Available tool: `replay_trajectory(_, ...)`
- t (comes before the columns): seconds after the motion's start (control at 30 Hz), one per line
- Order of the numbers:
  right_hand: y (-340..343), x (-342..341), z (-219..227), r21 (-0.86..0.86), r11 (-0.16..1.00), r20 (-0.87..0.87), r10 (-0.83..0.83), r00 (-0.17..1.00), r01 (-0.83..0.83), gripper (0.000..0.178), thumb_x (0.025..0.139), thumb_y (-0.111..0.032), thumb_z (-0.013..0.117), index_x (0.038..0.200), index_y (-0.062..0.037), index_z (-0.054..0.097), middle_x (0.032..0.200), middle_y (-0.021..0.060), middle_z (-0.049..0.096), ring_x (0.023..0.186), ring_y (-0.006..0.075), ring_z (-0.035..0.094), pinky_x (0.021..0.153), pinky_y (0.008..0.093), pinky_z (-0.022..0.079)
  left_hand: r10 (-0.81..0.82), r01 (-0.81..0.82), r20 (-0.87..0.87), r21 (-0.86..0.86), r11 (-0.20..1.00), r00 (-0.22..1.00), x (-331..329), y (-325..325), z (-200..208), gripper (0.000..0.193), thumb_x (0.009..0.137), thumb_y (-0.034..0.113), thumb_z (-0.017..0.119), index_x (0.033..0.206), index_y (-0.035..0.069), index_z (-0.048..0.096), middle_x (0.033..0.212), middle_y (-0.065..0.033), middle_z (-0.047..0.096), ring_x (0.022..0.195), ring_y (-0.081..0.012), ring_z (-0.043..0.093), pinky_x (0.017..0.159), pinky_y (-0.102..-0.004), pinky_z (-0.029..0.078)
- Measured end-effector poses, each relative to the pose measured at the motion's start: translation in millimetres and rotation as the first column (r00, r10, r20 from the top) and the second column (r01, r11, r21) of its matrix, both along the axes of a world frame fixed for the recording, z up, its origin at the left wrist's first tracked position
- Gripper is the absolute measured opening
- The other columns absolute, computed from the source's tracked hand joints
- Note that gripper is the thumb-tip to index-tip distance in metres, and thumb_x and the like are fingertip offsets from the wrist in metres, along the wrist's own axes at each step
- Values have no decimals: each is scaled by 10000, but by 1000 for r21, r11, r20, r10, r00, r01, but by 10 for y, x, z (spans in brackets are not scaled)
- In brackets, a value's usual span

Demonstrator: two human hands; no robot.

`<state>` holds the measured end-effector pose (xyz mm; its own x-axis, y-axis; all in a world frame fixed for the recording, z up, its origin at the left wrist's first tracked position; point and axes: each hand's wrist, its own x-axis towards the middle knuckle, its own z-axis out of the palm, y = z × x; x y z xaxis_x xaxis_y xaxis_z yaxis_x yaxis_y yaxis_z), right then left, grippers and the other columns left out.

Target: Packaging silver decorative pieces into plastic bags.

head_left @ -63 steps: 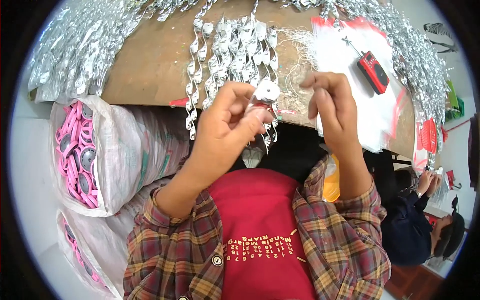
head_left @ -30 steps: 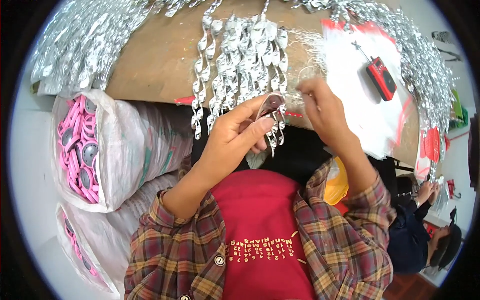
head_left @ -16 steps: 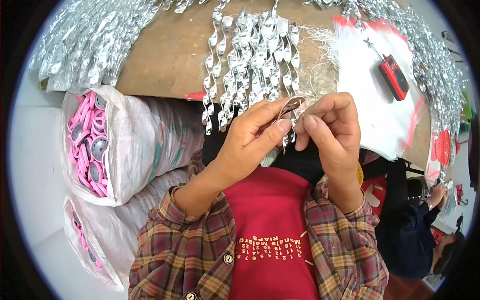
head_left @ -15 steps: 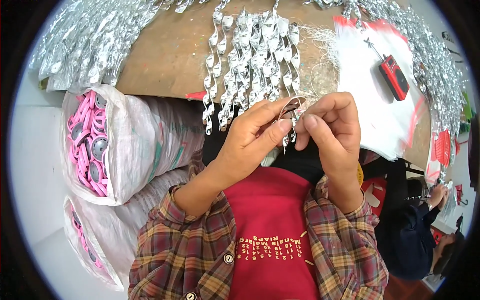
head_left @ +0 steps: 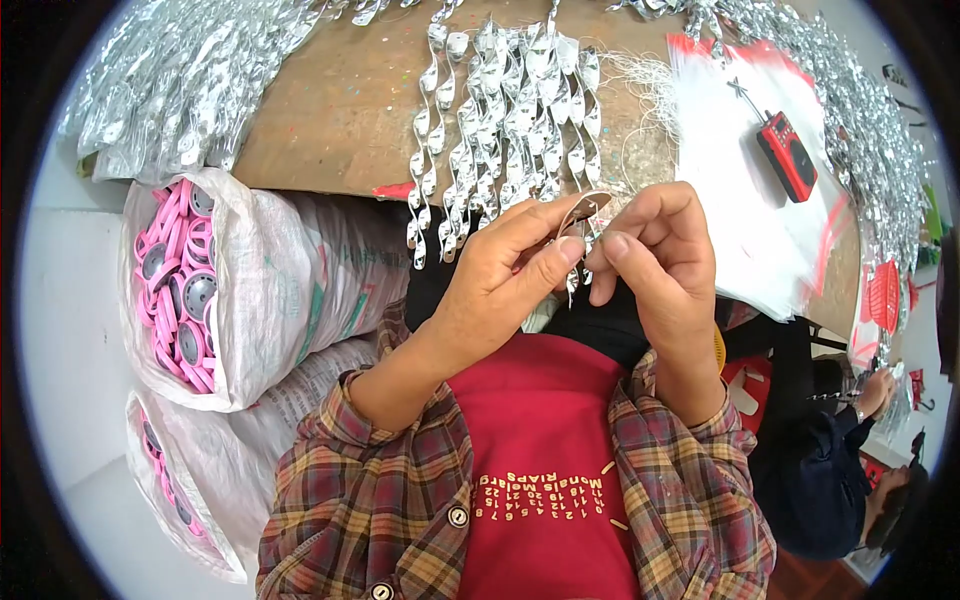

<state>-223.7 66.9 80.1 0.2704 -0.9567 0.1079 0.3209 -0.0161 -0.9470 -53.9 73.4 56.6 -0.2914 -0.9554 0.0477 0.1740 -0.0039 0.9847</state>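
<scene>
Over my lap, close to the table's near edge, my left hand (head_left: 510, 275) pinches a shiny silver twisted strip (head_left: 586, 206) between thumb and fingers. One end of the strip curls above the fingertips, and a short twisted length dangles below. My right hand (head_left: 662, 250) is closed beside it, thumb against the curled fingers, at the strip's right side. Whatever thin piece lies in the right fingertips is too small to make out. Just beyond the hands, several twisted silver strips (head_left: 515, 110) hang over the table edge, and loose white strings (head_left: 650, 85) lie to their right.
The brown table (head_left: 330, 130) carries silver strip piles (head_left: 190, 90) at far left. A red radio (head_left: 788, 157) rests on clear plastic bags (head_left: 735, 230) at right. A white sack (head_left: 290, 270) of pink-and-grey wheels stands left. At lower right, another person (head_left: 815, 480) works with their hands.
The curled end of the strip has turned and shows more of its broad face. My right hand has shifted very slightly left; my left hand stays nearly still.
</scene>
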Motion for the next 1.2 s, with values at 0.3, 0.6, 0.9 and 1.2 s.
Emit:
replay_trajectory(0.3,6,32,33,15,999,-13,-44,999,45,166,897,17,512,1029,-27,421,782,105,605,572,123,563,503,210,473,-4,4,-7,4,1000,1000,-9,-21,-48,370,952,161,546,1288,6,539,830,-19,496,679,-69,485,590,-210,413)
replay_trajectory(0.6,-22,5,3,13,998,-54,-53,997,54,166,903,-6,521,1038,-23,426,785,104,607,565,126,559,507,210,466,-18,18,46,-2,1000,999,4,-16,-14,374,944,162,557,1284,8,544,835,-28,510,693,-74,508,609,-213,434)
replay_trajectory(0.9,-79,-81,-9,87,996,-82,34,996,-26,149,916,-39,526,1055,16,520,781,85,616,582,120,582,538,214,476,-96,108,90,-138,985,991,72,24,-93,351,951,181,559,1248,-6,545,1016,-22,567,896,-93,538,783,-226,434)
replay_trajectory(1.2,-66,-115,16,58,995,-102,88,991,-83,156,922,-21,535,1074,8,535,816,69,614,639,104,592,576,205,490,-12,47,-236,144,988,972,44,-113,165,176,938,175,591,1018,19,610,841,19,589,709,-29,477,619,-188,400)
